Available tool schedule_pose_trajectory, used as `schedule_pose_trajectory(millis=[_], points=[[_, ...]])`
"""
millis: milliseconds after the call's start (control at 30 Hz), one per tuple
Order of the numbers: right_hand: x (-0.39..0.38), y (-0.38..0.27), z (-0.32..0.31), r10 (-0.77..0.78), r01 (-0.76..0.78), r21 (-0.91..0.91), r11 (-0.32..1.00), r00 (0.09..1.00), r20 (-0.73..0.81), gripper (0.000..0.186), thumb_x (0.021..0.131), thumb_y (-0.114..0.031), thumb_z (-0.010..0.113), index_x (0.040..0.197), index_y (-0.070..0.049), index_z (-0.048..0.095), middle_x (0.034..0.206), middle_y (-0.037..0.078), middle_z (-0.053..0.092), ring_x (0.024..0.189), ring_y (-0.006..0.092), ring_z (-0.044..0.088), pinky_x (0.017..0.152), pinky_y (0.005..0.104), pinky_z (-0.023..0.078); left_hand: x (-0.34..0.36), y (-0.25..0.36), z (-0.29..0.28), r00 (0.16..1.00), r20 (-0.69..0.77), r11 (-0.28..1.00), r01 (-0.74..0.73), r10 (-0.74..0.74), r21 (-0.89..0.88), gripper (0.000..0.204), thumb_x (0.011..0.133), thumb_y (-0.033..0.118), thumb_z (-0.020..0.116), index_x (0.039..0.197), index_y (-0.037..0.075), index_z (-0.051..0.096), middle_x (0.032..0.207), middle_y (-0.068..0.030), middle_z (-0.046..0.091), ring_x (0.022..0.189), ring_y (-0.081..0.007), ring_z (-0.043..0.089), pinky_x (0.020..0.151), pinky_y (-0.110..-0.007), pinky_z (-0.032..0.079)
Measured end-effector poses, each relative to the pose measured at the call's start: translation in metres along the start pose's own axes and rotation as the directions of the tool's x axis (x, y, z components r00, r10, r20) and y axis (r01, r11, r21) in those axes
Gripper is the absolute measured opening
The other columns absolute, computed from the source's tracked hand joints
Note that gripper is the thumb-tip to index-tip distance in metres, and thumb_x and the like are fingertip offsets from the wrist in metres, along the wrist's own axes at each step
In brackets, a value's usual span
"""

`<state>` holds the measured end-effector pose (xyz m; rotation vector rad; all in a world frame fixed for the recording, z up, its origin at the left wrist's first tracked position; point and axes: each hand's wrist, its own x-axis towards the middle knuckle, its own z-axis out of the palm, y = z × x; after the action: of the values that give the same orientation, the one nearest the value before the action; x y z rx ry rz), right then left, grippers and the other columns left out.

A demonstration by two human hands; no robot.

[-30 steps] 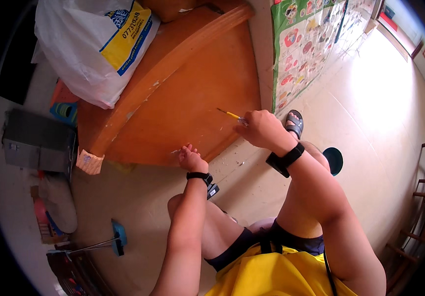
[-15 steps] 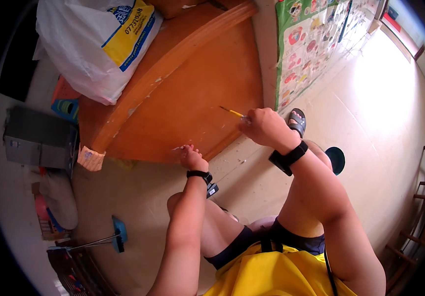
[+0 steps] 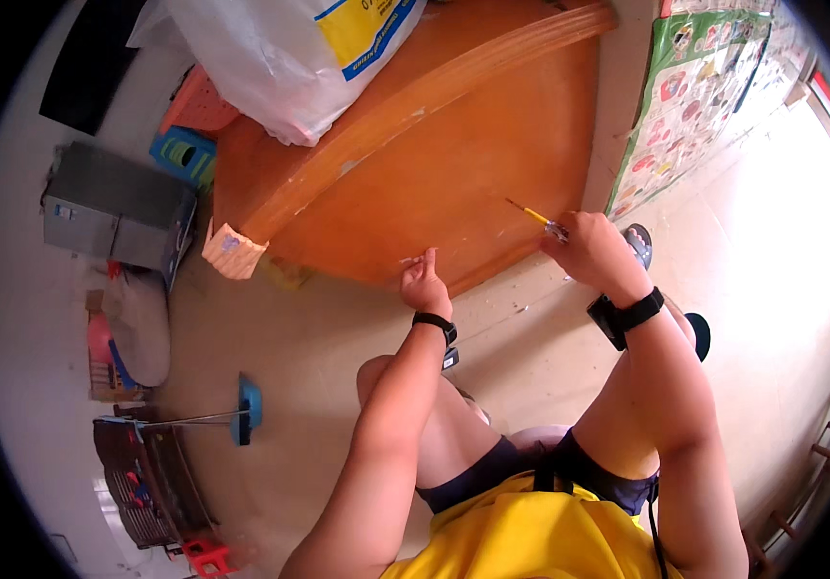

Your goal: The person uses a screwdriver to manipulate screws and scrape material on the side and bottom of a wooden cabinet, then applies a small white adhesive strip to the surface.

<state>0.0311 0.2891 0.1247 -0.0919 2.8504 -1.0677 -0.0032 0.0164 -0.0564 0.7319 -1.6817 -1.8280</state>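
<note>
In my right hand (image 3: 596, 253) is a slim screwdriver (image 3: 534, 216) with a yellow shaft and a clear handle end; its thin dark tip points up and left over the orange-brown wooden panel (image 3: 453, 179). To the left, my left hand (image 3: 424, 288) is at the panel's lower edge, one finger raised and the others curled. A small pale bit seems to show at its fingertips, too small to name. Pale scuffs mark the panel's surface, and a raised wooden rim (image 3: 376, 130) curves along its far side.
A white plastic bag (image 3: 270, 68) rests on the wood beyond the rim. Grey box (image 3: 111, 207), blue stool (image 3: 183, 154) and blue dustpan (image 3: 249, 410) are at left. A patterned sheet (image 3: 690, 106) covers the right side. Small crumbs dot the tiled floor (image 3: 521, 309).
The view has shifted, so the panel, bag and hands appear farther right. A finger of my left hand now points up. My right hand still holds the screwdriver.
</note>
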Motion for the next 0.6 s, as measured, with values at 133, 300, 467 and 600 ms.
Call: schedule_pose_trajectory(millis=[133,300,467,600], points=[[0.001,0.007,0.003,0.008,-0.007,0.016,1.0,0.999,-0.039,0.037,0.081,-0.035,0.065,0.081,0.002,0.067,0.079,0.025,0.064,0.077,0.0426,0.063,0.071,0.0471,0.051,-0.001,0.001,-0.002,0.996,0.069,0.997,0.053,-0.056,0.048,0.017,0.084,0.013,0.074,0.083,0.005,0.059,0.092,-0.0021,0.066,0.088,-0.0108,0.059,0.088,-0.025,0.044],[0.003,0.004,0.002,-0.003,0.003,0.01,1.0,1.0,-0.021,0.037,0.082,-0.034,0.065,0.081,0.003,0.067,0.078,0.025,0.064,0.076,0.0426,0.063,0.07,0.0471,0.051,0.009,-0.007,-0.014,0.999,0.048,0.999,-0.003,0.001,0.044,0.021,0.081,0.014,0.077,0.081,0.002,0.059,0.088,-0.0057,0.067,0.084,-0.0126,0.061,0.081,-0.026,0.049],[0.003,0.003,-0.002,-0.024,0.024,0.002,1.0,1.0,-0.015,0.04,0.082,-0.037,0.065,0.081,0.003,0.067,0.076,0.025,0.064,0.075,0.042,0.063,0.069,0.0468,0.052,0.019,-0.013,-0.036,0.991,0.05,0.943,0.099,-0.121,0.318,0.022,0.083,0.023,0.075,0.088,0.005,0.064,0.087,-0.002,0.066,0.076,-0.0116,0.059,0.068,-0.025,0.048],[0.002,0.007,-0.002,-0.028,0.028,-0.009,1.0,0.999,-0.017,0.041,0.083,-0.038,0.065,0.083,0.003,0.068,0.077,0.025,0.064,0.075,0.0417,0.063,0.069,0.0467,0.052,0.007,0.0,-0.027,0.926,0.268,0.946,0.199,-0.267,0.254,0.026,0.086,0.031,0.072,0.089,0.006,0.065,0.082,-0.0021,0.065,0.061,-0.0087,0.055,0.048,-0.022,0.042]])
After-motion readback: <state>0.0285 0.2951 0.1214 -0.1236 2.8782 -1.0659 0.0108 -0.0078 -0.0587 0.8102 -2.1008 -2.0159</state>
